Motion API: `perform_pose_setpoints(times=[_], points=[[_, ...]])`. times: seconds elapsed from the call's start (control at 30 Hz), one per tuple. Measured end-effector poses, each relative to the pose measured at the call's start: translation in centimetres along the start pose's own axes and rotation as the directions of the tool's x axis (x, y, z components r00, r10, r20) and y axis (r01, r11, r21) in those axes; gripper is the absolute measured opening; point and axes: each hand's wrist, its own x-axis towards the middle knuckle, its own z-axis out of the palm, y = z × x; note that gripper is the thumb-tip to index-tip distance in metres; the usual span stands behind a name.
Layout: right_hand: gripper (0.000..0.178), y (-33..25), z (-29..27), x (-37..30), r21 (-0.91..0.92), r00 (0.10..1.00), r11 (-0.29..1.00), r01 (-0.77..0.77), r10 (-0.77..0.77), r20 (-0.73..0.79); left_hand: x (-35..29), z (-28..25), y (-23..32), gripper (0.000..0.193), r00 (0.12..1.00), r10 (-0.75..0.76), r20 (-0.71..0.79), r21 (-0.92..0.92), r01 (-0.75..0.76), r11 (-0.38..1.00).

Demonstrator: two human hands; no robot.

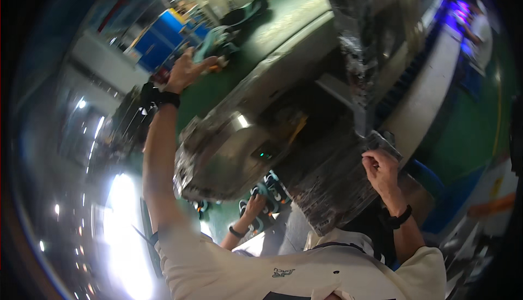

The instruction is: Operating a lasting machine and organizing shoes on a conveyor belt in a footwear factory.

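While the left hand (188,72) stretches far out beside the green surface (210,90), its thumb stands apart from its fingers, and nothing shows in its grasp. Just beyond the thumb lie blurred grey-green shoe-like pieces (218,38), near the blue bins (160,35); whether the fingertips touch any of them, I cannot tell. The right hand (383,173) rests at the far right edge of the film-wrapped panel (338,191), its fingers curled in toward the thumb; whether they pinch the film or merely bear on the edge is not clear. Between the two arms sits the shiny, rounded machine housing (229,164), with a small green light (262,154) on it. To do such a long reach well, I would keep the thumb wide until the palm is over a piece, then close around its firmer body rather than snag a loose edge. The right hand had best stay light on the panel, since the crinkled film could tear or slip under a hard grip. Care is also due below, where another person's hand (254,207) is among teal-and-black shoes (275,188), close to the housing.
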Motion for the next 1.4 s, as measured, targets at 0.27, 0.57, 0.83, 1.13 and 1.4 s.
perform_pose_setpoints(times=[0.27,0.57,0.83,1.13,1.4], points=[[0.017,0.4,-0.2,0.5,-0.028,0.998,0.998,-0.057,0.057,-0.013,13.4,6.1,3.0,0.12,0.985,-0.112,0.13,0.12,0.097,0.988],[0.014,0.6,-0.5,0.7,0.063,1.0,0.998,0.027,-0.027,-0.002,13.3,6.4,-3.1,0.092,0.974,0.173,0.15,0.204,-0.202,0.958],[0.009,1.4,-0.8,-0.3,0.147,0.999,0.988,0.044,-0.041,-0.023,-5.4,-3.1,17.3,0.088,0.745,0.608,-0.276,0.53,-0.41,0.742],[0.072,-5.5,-2.4,-0.4,0.214,0.955,0.943,0.257,-0.282,0.096,-23.7,0.3,24.8,0.037,0.733,0.172,-0.658,-0.365,-0.51,0.779],[0.086,-4.7,-4.5,-6.7,0.299,0.99,0.953,-0.05,0.008,0.142,-30.9,12.9,31.5,0.048,0.766,-0.243,0.595,-0.763,0.444,-0.469]])
